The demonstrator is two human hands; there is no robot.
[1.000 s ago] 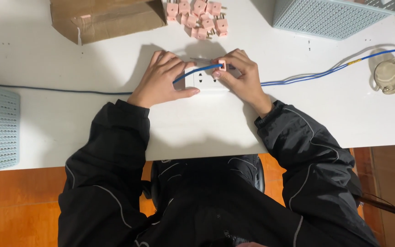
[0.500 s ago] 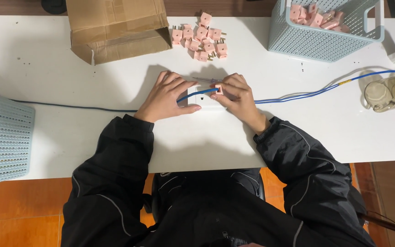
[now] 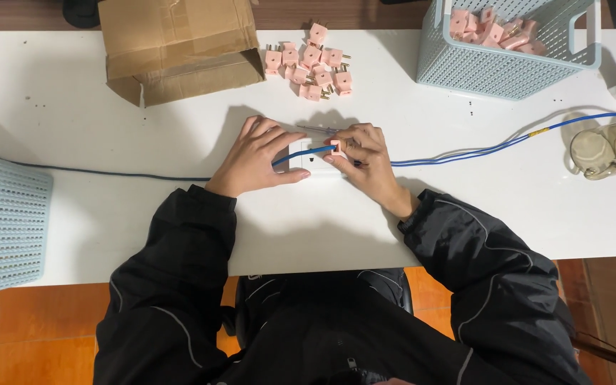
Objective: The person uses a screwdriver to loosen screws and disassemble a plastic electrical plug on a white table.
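A white socket block lies on the white table in front of me. My left hand rests flat on its left side and holds it down, with a blue cable passing under the fingers. My right hand pinches a small pink plug against the block's right end. A thin metal tool lies just beyond the hands.
A pile of several pink plugs lies at the back centre. An open cardboard box sits back left, a pale blue basket with more plugs back right. Another blue basket lies at left, a glass jar at right.
The camera has tilted so the table's back edge and basket show more. Both hands stay on the socket block, with the right hand still at the pink plug.
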